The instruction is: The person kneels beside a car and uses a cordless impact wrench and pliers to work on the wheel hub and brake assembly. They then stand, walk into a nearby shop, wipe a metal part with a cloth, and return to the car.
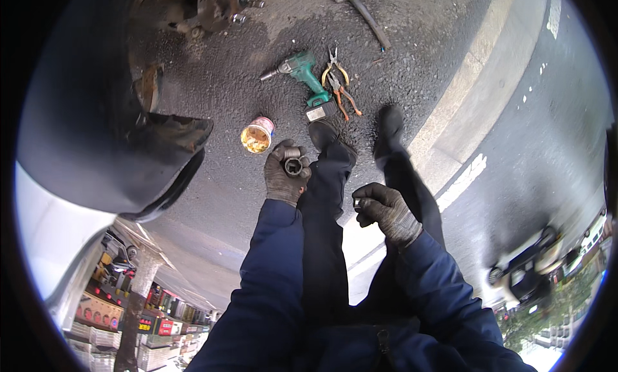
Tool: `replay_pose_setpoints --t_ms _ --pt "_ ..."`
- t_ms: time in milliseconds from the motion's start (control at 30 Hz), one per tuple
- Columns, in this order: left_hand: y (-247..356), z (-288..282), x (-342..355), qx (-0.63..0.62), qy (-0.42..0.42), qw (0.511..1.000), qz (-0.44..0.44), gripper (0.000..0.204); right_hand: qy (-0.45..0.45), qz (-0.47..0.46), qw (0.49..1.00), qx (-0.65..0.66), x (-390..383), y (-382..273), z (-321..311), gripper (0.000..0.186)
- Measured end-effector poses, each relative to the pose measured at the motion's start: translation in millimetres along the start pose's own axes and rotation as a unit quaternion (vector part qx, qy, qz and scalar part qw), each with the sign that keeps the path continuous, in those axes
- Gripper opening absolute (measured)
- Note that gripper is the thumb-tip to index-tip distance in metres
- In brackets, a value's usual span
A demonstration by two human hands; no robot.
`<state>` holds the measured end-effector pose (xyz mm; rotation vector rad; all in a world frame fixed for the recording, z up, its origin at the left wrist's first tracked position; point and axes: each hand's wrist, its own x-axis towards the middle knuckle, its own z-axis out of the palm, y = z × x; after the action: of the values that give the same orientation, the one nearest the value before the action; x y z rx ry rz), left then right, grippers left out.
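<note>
My left hand (279,179), in a dark grey work glove, is closed around a metal socket (293,166) whose hollow end faces up. A second ribbed, cylindrical metal piece (291,152) sits beside it under the fingers, partly hidden. To the right, above my legs, my gloved right hand (385,211) pinches a small shiny metal piece (356,204) between thumb and fingers; its kind is too small to make out. The two hands are apart. Just beyond my left hand, a small tub (257,135) of yellow-brown grease lies tipped on the asphalt.
Beyond my feet lie a green cordless impact wrench (302,68), yellow-handled pliers (335,68), orange-handled pliers (344,96) and a hammer (367,19). A wheel hub with studs (222,10) stands at far left, near a vehicle's dark bodywork (84,114). A pale kerb (460,82) runs along the right.
</note>
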<state>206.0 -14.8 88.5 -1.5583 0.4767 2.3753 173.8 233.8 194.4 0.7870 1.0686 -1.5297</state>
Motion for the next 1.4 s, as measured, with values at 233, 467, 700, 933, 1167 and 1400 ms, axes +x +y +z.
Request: replay_pose_setpoints --t_ms 233,467,700,933,1167,1400 --pt "-53.0 -18.4 -55.0 0.024 0.029 0.999 0.019 0.027 0.015 0.025 0.999 -0.027 -11.8 21.9 -6.0 0.02" --pt "-98.0 -5.5 -92.6 0.051 -0.008 0.995 0.082 0.023 0.014 0.005 0.997 -0.073 -39.6 8.7 -12.0 0.018" --pt "-120.2 17.5 -124.4 0.076 -0.033 0.994 0.064 0.033 -0.022 -0.026 0.997 -0.076 -46.2 0.4 -5.3 0.012" --pt "-132.1 20.7 -150.1 0.105 -0.001 0.991 0.078 0.033 -0.019 -0.016 0.99 -0.136 -54.7 7.7 -1.4 0.014" --pt "-141.9 -7.2 -158.5 0.102 -0.035 0.991 0.08 0.024 -0.012 0.004 0.982 -0.19 -56.4 28.0 16.3 0.019" --pt "-129.4 -54.9 -184.7 0.131 -0.007 0.988 0.087 0.021 -0.042 0.003 0.971 -0.236 -58.4 64.8 53.5 0.025"
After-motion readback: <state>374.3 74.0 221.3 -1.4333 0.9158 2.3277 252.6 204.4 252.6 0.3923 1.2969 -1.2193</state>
